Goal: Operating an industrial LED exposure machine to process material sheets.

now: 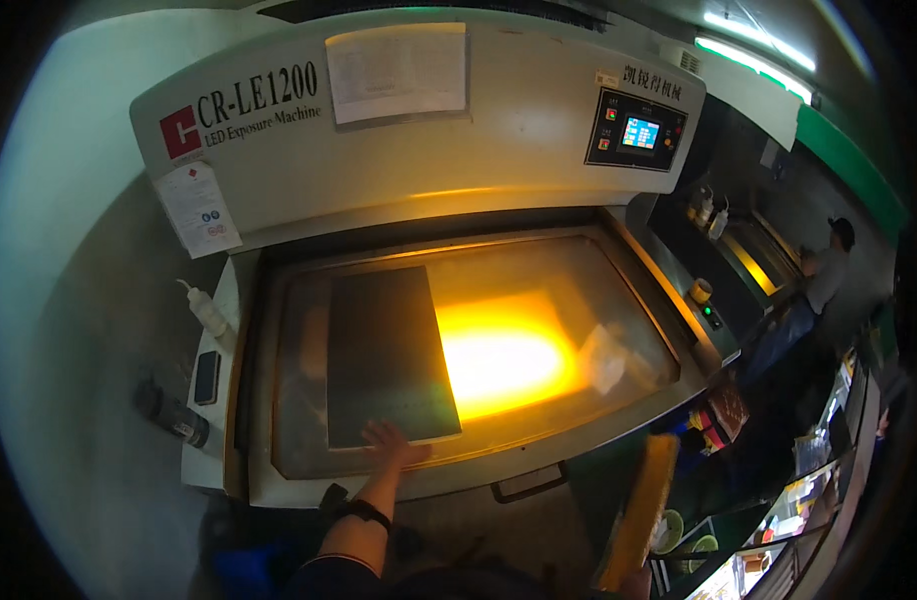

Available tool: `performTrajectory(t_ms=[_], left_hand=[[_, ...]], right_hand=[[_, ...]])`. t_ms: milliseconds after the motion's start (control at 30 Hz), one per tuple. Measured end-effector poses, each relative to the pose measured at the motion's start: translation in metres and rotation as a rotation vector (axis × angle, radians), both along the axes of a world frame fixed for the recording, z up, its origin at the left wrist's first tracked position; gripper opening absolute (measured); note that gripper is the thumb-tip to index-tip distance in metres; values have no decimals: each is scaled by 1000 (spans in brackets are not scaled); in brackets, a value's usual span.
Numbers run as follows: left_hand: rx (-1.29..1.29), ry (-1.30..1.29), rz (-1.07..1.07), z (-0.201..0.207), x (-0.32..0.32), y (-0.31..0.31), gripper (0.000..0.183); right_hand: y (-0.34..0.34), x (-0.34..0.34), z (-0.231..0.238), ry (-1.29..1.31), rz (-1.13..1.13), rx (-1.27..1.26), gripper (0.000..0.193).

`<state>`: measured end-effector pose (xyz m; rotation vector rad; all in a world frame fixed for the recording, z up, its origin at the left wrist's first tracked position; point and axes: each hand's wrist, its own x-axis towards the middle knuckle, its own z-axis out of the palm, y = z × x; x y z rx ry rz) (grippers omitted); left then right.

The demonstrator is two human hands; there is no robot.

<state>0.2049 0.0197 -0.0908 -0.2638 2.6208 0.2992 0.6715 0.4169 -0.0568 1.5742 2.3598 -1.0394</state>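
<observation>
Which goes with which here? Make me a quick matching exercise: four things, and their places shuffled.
Things:
1. Dark sheet
2. Phone
3. Left hand
4. Lit screen

Places:
A. At the dark sheet's near edge
B. In the black control panel, upper right
C. On the machine bed, left of the bright glow
D. On the pale ledge at the machine's left

Pairs: 1-C, 2-D, 3-A, 4-B
</observation>
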Motion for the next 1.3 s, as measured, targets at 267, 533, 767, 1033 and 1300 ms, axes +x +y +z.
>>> performTrajectory(t_ms=[267, 533, 767, 1033, 1300], left_hand=[[289, 362, -729, 59, 53, -31, 107], [-108, -280, -499, 62, 61, -124, 70], [52, 353, -647, 10, -66, -176, 58], [-57, 230, -537, 12, -329, -178, 65], [-4, 351, -427, -13, -530, -200, 70]], right_hand=[[-9, -275, 92, 270, 1277, 592, 34], [-173, -397, -21, 243, 1744, 326, 43], [-209, -527, -24, 345, 1612, 446, 79], [-224, -784, -38, 182, 1639, 596, 73], [-258, -997, -59, 314, 1544, 750, 72]])
